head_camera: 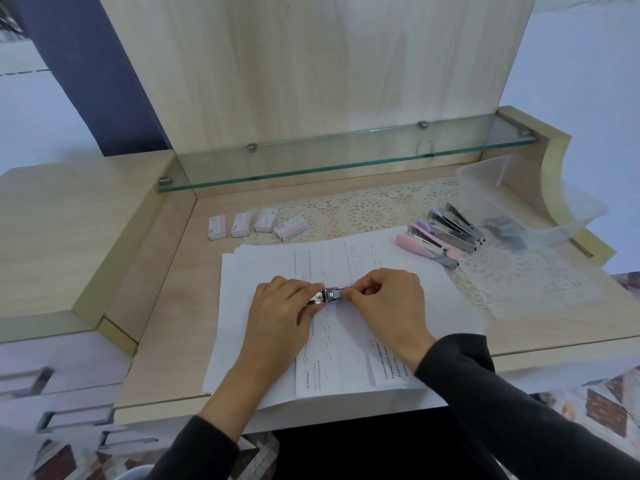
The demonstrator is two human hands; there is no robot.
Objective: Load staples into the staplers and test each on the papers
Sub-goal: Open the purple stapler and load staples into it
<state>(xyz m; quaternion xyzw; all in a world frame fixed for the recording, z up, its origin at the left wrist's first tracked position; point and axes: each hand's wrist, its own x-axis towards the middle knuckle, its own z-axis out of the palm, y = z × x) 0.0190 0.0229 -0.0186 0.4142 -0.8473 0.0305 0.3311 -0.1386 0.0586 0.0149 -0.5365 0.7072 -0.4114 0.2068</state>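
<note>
A stapler (329,294), shiny metal and small, lies over the middle of the paper stack (263,341) near the table's (162,306) front edge, held between both hands. Most of its body is hidden: the left hand (282,318) covers its left end with fingers curled down over it, and the right hand (389,299) pinches its right end between thumb and fingertips, closed on the metal. Whether staples sit inside cannot be made out. The white sheets are fanned a little, printed with dark text too blurred to read, and crossed by short dashed marks. Dark sleeves cover both forearms.

Toward the table's back edge four small staple boxes (256,224), pale pink and white cardboard, lie in a row, the rightmost one resting on a cream lace mat (370,211). At the right side four more staplers (441,233) rest side by side on the lace, one pink, one lilac, the others dark and chrome, all with arms raised. At the back right corner sits a clear plastic tub (533,188), tilted, with dark grey items (502,228) seen only dimly through its wall. A glass shelf (346,157) on metal clips runs along the back, against a pale wood panel.
</note>
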